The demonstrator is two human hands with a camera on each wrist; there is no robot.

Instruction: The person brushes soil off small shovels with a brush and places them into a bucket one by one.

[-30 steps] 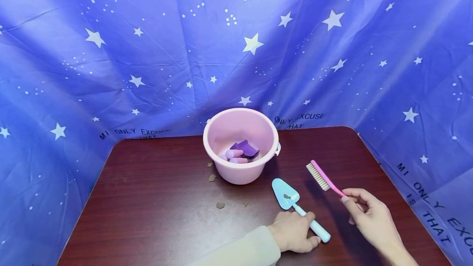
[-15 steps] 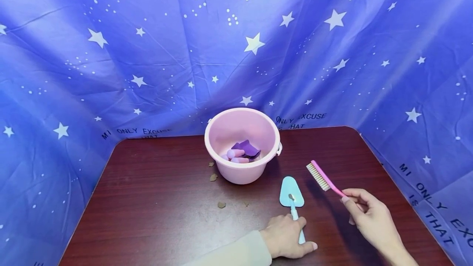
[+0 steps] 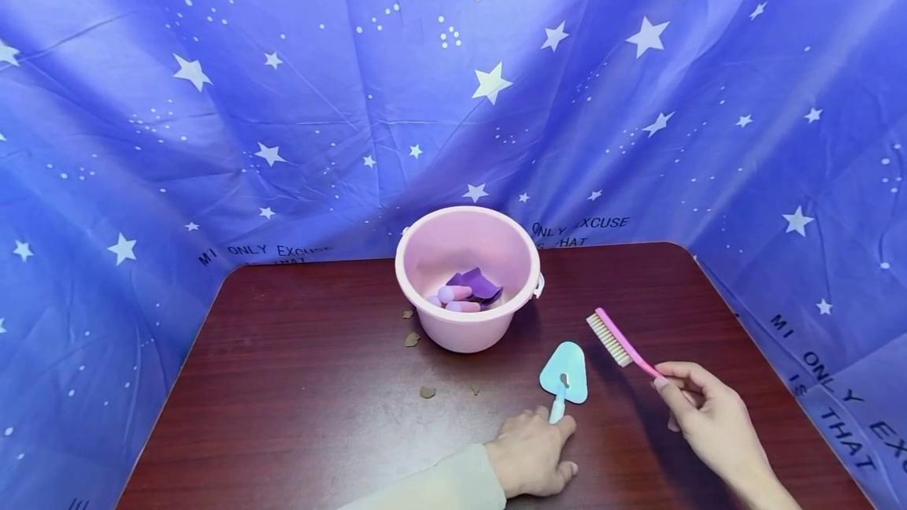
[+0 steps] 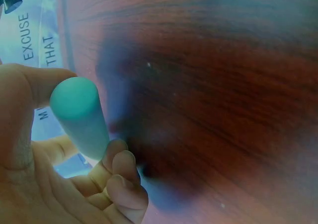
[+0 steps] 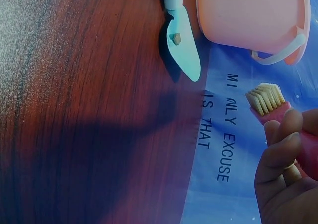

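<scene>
My left hand point(image 3: 533, 451) grips the handle of a light-blue toy trowel point(image 3: 572, 362) low over the table; in the left wrist view the rounded handle end point(image 4: 77, 105) shows between thumb and fingers. A small brown scrap point(image 5: 176, 38) lies on the trowel's blade. At the right, my right hand point(image 3: 712, 415) pinches the pink handle of a brush point(image 3: 611, 338), its pale bristles facing left and down, apart from the trowel. Behind the trowel stands a pink bucket point(image 3: 464, 330) with purple pieces point(image 3: 480, 285) and pink-lilac pegs point(image 3: 459, 294) inside.
Several brown scraps, one of them a larger flake point(image 3: 427, 392), lie on the dark wood table point(image 3: 305, 384) left of and in front of the bucket. A white bucket handle point(image 3: 540, 285) hangs at its right side. Blue starry cloth point(image 3: 319, 101) surrounds the table's back and sides.
My left hand has shifted left, and the trowel has turned from slanting up-left to pointing nearly straight away, slightly right. The brown scrap stays on its blade. My right hand and the brush have hardly moved.
</scene>
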